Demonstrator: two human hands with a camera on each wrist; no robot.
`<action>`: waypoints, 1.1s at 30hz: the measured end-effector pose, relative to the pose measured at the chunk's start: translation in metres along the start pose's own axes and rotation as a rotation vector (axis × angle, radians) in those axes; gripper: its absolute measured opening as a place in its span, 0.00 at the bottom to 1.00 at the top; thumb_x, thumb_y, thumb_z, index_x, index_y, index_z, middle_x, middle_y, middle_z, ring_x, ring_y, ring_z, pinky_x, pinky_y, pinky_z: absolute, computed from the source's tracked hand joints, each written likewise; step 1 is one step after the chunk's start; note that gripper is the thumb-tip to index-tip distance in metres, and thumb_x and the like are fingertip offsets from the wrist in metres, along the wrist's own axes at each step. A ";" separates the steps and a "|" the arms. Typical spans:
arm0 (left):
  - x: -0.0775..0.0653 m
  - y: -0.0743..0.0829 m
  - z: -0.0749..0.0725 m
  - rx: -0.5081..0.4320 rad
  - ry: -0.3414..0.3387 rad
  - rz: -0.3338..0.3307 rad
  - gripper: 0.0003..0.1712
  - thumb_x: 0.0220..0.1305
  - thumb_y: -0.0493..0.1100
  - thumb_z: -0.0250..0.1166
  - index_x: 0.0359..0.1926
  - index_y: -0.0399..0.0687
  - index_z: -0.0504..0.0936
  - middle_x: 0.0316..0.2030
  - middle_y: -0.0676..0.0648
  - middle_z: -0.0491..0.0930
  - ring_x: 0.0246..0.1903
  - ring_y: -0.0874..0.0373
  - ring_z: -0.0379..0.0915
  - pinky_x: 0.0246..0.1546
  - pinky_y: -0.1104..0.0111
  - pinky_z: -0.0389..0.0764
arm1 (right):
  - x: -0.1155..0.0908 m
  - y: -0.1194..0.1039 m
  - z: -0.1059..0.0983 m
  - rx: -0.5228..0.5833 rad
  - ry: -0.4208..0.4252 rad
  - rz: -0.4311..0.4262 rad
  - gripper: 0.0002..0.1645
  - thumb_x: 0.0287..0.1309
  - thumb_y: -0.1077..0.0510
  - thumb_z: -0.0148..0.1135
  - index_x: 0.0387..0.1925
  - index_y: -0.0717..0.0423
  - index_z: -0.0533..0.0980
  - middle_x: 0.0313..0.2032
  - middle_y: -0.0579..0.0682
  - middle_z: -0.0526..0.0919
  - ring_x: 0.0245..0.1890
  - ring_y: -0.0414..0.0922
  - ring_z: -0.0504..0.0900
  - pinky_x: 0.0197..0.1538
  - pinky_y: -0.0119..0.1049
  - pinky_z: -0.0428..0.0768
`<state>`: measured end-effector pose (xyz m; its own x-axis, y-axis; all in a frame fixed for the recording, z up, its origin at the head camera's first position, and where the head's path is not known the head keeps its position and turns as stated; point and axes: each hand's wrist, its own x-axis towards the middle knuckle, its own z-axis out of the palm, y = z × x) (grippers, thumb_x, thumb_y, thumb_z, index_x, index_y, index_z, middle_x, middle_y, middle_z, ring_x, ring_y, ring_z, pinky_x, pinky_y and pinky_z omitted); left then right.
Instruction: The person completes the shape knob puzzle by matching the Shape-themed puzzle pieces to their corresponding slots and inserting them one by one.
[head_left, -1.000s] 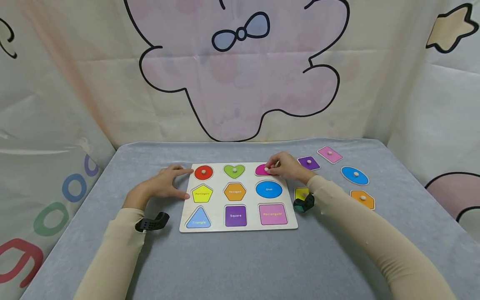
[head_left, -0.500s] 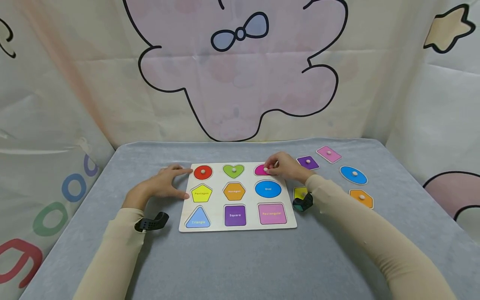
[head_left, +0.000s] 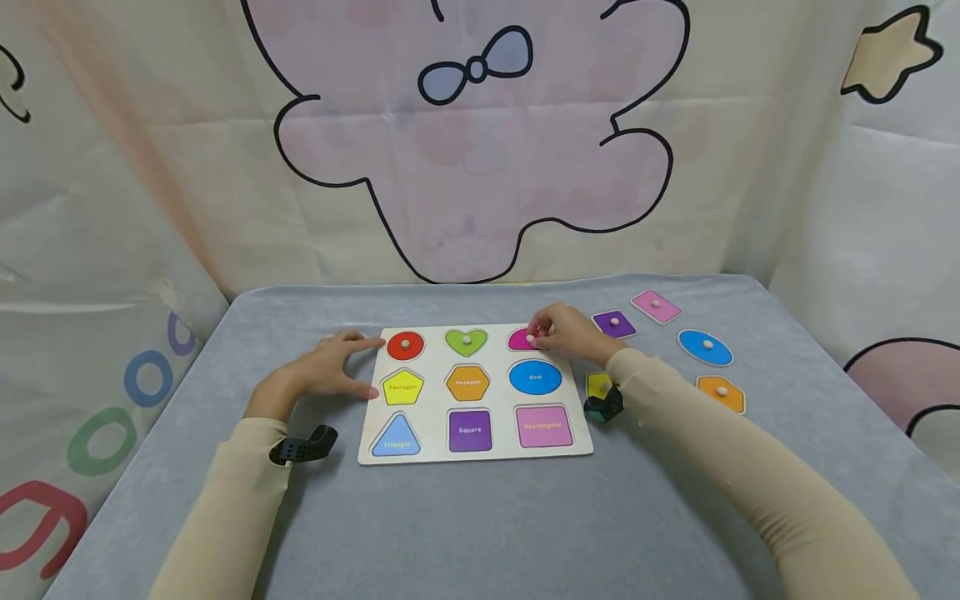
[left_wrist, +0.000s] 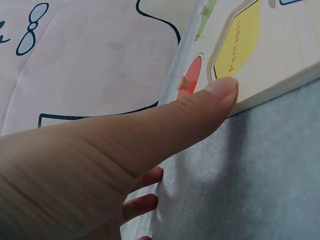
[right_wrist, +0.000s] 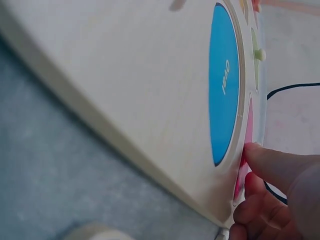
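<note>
A pale wooden shape-puzzle board [head_left: 434, 421] lies flat on the cloth. Its back row holds a red round piece [head_left: 414, 348] and a green heart piece [head_left: 467, 348], both with knobs. At the back right corner my right hand [head_left: 568, 332] pinches the knob of a magenta puzzle piece [head_left: 517, 339], which lies in its slot there; the fingers cover its right part. My left hand [head_left: 321, 368] rests beside the board's left edge, thumb [left_wrist: 220, 92] and index finger extended against it. Labelled recesses, such as the blue oval recess [right_wrist: 223, 100], show their printed colours.
Right of the board lie loose knobbed pieces: a purple square [head_left: 622, 330], a pink rectangle [head_left: 651, 310], a blue oval [head_left: 701, 354] and an orange hexagon [head_left: 731, 400]. A yellow piece [head_left: 597, 383] is partly hidden by the right wrist. A printed curtain [head_left: 480, 192] hangs behind the table.
Both hands keep their places at the board, the right still on the magenta piece. Only the head view has shifted slightly.
</note>
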<state>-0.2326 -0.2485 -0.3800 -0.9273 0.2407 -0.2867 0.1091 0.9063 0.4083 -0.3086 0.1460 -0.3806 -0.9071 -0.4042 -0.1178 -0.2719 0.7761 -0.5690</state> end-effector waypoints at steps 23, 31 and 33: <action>-0.003 -0.003 0.001 -0.013 0.010 0.022 0.54 0.52 0.61 0.77 0.77 0.55 0.63 0.74 0.33 0.55 0.70 0.30 0.51 0.66 0.31 0.63 | -0.023 0.006 -0.009 0.098 0.039 -0.082 0.19 0.69 0.51 0.62 0.54 0.57 0.82 0.44 0.55 0.83 0.43 0.49 0.76 0.44 0.33 0.77; -0.001 0.000 0.000 -0.010 0.012 0.016 0.55 0.52 0.61 0.77 0.77 0.55 0.63 0.74 0.33 0.56 0.70 0.31 0.52 0.66 0.32 0.64 | -0.040 0.017 -0.020 0.067 0.085 -0.114 0.18 0.68 0.53 0.63 0.53 0.60 0.82 0.45 0.56 0.84 0.41 0.48 0.77 0.43 0.32 0.78; -0.001 0.001 0.000 -0.009 0.009 0.013 0.55 0.52 0.60 0.77 0.77 0.55 0.63 0.74 0.33 0.56 0.70 0.31 0.52 0.66 0.32 0.64 | -0.046 0.020 -0.023 0.062 0.099 -0.109 0.18 0.68 0.53 0.63 0.53 0.60 0.83 0.46 0.56 0.85 0.42 0.48 0.77 0.45 0.33 0.78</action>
<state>-0.2316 -0.2474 -0.3795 -0.9291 0.2490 -0.2733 0.1178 0.9001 0.4194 -0.2798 0.1910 -0.3681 -0.9011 -0.4328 0.0263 -0.3532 0.6976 -0.6233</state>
